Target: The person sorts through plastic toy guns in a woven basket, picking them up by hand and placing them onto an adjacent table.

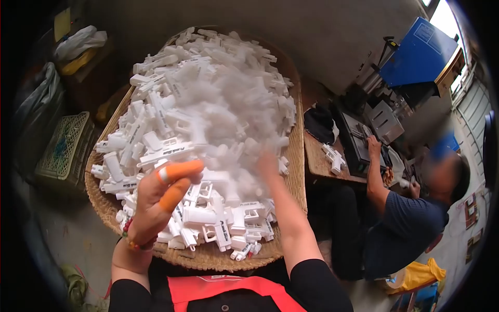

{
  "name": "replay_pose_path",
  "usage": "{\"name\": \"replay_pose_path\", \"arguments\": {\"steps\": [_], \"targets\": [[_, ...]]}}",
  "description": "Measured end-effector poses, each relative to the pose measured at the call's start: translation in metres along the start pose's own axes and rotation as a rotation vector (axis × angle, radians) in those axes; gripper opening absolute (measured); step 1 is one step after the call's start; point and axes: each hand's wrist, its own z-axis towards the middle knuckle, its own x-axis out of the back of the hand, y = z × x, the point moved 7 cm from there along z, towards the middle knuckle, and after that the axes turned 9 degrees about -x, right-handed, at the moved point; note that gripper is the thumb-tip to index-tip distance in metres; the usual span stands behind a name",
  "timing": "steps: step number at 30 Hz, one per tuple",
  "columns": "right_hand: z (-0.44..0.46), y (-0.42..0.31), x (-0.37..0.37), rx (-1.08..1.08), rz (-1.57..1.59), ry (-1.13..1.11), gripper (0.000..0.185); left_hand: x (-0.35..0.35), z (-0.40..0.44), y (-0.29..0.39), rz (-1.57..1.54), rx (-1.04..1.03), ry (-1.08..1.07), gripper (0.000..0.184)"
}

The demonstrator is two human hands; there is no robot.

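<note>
Left hand (150,196): half-curled; I can't tell its hold.
Right hand (267,165): blurred; opening, hold unclear.
White toy guns (222,234): heaped in basket (218,263).
Risk: my reaching might push guns over the rim (299,156).

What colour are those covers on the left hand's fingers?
The finger covers are bright orange, seen best in the head view.
</note>
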Motion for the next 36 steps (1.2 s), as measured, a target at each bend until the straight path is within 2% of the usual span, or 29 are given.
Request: {"name": "replay_pose_path", "arguments": {"steps": [1,3,5,7,9,11,12,14,16,18,20,22,24,26,27,29,30,32,33,34,36], "targets": [[0.0,0.003,0.005,0.006,-0.02,0.039,0.037,0.002,0.0,-0.007,0.008,-0.011,-0.018,0.025],[-0.005,-0.011,0.026,0.077,-0.095,-0.047,0.032,0.001,-0.003,-0.017,-0.036,0.056,-0.006,0.025],[-0.026,-0.061,0.12,-0.169,0.539,-0.028,0.031,0.001,-0.004,-0.029,0.006,0.022,-0.035,0.03],[-0.055,-0.111,0.186,-0.122,0.658,-0.02,0.032,-0.004,-0.005,-0.032,-0.005,0.051,-0.019,0.043],[-0.083,-0.148,0.235,0.04,0.661,0.039,0.032,-0.013,-0.005,-0.027,0.023,0.041,-0.003,0.055],[-0.113,-0.185,0.284,0.23,0.573,0.234,0.035,-0.026,-0.014,-0.034,-0.004,0.15,-0.06,0.062],[-0.126,-0.195,0.299,0.244,0.577,0.279,0.035,-0.035,-0.018,-0.034,-0.016,0.162,-0.097,0.064],[-0.151,-0.207,0.322,0.285,0.491,0.347,0.035,-0.057,-0.031,-0.04,-0.227,0.31,-0.213,0.069],[-0.17,-0.207,0.323,0.23,0.585,0.346,0.035,-0.075,-0.044,-0.031,-0.429,0.471,-0.255,0.074],[-0.181,-0.207,0.32,0.201,0.607,0.303,0.034,-0.08,-0.051,-0.035,-0.373,0.458,-0.243,0.077],[-0.186,-0.208,0.314,0.18,0.599,0.269,0.032,-0.089,-0.06,-0.048,-0.434,0.533,-0.235,0.082],[-0.19,-0.198,0.302,0.079,0.814,0.12,0.039,-0.091,-0.066,-0.058,-0.49,0.57,-0.221,0.084],[-0.193,-0.191,0.298,-0.077,1.133,-0.067,0.051,-0.086,-0.063,-0.055,-0.457,0.538,-0.207,0.085],[-0.196,-0.186,0.308,-0.137,1.267,-0.024,0.048,-0.079,-0.053,-0.043,-0.419,0.445,-0.183,0.086],[-0.196,-0.178,0.305,-0.175,1.198,-0.035,0.036,-0.077,-0.05,-0.038,-0.394,0.399,-0.177,0.086],[-0.196,-0.17,0.291,-0.334,1.22,-0.32,0.025,-0.077,-0.048,-0.036,-0.342,0.355,-0.19,0.08],[-0.196,-0.174,0.285,-0.377,1.298,-0.31,0.017,-0.078,-0.047,-0.039,-0.285,0.343,-0.201,0.082],[-0.193,-0.175,0.28,-0.271,1.172,-0.288,0.018,-0.081,-0.047,-0.044,-0.228,0.331,-0.213,0.085],[-0.191,-0.174,0.28,-0.314,1.174,-0.197,0.019,-0.083,-0.047,-0.044,-0.15,0.266,-0.233,0.084],[-0.19,-0.171,0.277,-0.319,1.176,-0.199,0.019,-0.084,-0.047,-0.044,-0.071,0.203,-0.253,0.083],[-0.187,-0.166,0.268,-0.308,1.32,-0.239,0.016,-0.083,-0.045,-0.044,0.016,0.143,-0.271,0.082]]}}
